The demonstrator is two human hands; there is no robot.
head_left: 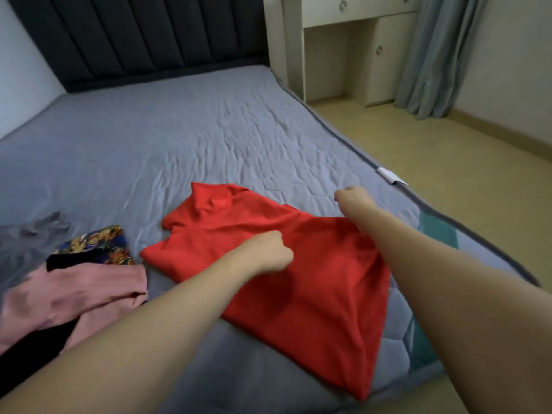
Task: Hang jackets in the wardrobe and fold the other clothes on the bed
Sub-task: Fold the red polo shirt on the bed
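Observation:
A red garment [298, 282] lies spread on the grey mattress [179, 138], its collar end toward the headboard. My left hand [268, 252] is curled into the cloth near its middle and pinches a fold. My right hand [354, 198] is closed in a fist past the garment's right edge, above the mattress; whether it holds any cloth is hidden from here. A pile of other clothes sits to the left: a pink garment [74, 297], a floral one [98, 243], a black one [30, 351] and a grey one [27, 240].
A dark padded headboard [143, 34] stands at the far end. A cream desk with drawers [352, 46] and a blue-grey curtain [439, 55] are at the back right. Beige floor [448, 162] runs along the bed's right side.

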